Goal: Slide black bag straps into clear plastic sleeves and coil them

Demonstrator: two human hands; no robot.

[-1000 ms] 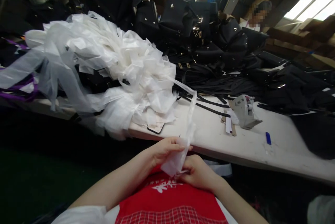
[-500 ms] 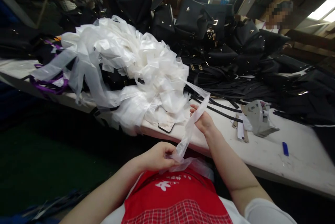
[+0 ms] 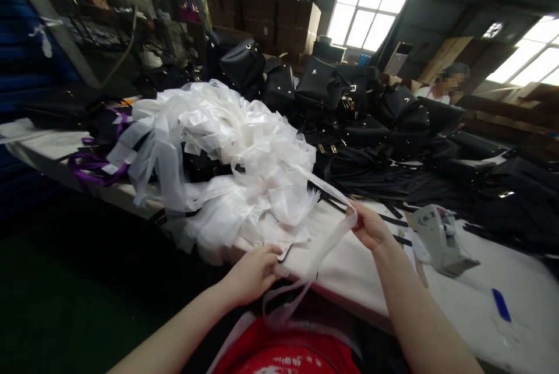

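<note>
Seeing a pile of white plastic (image 3: 213, 129) on the table (image 3: 358, 272). Bending the left hand (image 3: 255, 275) close by the phone (image 3: 285, 253), but not being able to tell if closed on anything. Next, pinching the long plastic strip (image 3: 334, 238), running from the pile, in the right hand (image 3: 371, 228). Looking very light, soft and slippery, maybe tearing if yanked. Probably needing a flat hold between finger and thumb.

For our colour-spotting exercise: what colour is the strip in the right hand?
The strip is whitish and translucent, best seen in the head view.
</note>
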